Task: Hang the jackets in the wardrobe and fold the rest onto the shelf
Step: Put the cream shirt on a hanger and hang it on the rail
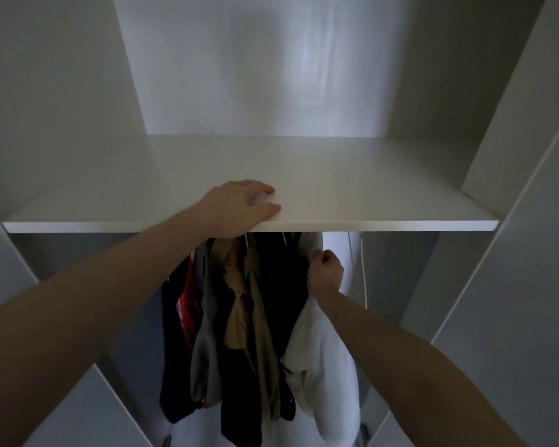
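the hanging step looks in hand: the right hand (325, 272) grips the top of a soft white jacket (323, 359) just under the flat white wardrobe shelf (336, 188), at the right end of a row of dark and tan hung garments (239, 317). the left hand (239, 208) rests on the shelf edge, fingers relaxed. next, likely seating its hanger on the rail, which is hidden
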`<act>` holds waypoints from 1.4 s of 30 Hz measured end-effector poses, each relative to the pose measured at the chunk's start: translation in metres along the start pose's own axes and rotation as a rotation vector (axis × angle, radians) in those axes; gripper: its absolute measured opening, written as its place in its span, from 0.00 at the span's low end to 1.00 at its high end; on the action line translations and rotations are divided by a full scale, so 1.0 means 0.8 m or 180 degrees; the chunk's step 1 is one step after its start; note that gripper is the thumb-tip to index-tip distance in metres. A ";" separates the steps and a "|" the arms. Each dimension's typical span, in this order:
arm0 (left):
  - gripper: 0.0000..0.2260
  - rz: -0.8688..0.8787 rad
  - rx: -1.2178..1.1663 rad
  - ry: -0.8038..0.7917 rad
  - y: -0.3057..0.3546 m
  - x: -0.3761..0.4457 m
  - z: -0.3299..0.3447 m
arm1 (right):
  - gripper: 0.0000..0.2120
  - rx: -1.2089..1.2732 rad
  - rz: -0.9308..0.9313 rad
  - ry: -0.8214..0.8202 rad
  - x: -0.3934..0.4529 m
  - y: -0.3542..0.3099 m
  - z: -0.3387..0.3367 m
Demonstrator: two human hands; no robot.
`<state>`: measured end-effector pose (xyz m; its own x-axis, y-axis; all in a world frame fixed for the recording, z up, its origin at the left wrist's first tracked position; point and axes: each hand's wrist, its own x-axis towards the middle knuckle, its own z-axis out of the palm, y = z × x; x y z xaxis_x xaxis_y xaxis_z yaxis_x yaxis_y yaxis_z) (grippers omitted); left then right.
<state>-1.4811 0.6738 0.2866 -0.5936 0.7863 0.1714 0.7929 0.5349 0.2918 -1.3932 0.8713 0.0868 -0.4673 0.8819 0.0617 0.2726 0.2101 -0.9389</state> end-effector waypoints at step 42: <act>0.31 -0.0047 -0.0031 0.0172 -0.011 0.001 0.010 | 0.12 -0.0153 0.0909 -0.0865 0.040 0.078 -0.048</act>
<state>-1.4875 0.6722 0.2769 -0.6120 0.7604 0.2174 0.7828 0.5432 0.3037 -1.3588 0.9286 0.0431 -0.5709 0.7653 -0.2975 0.4598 -0.0022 -0.8880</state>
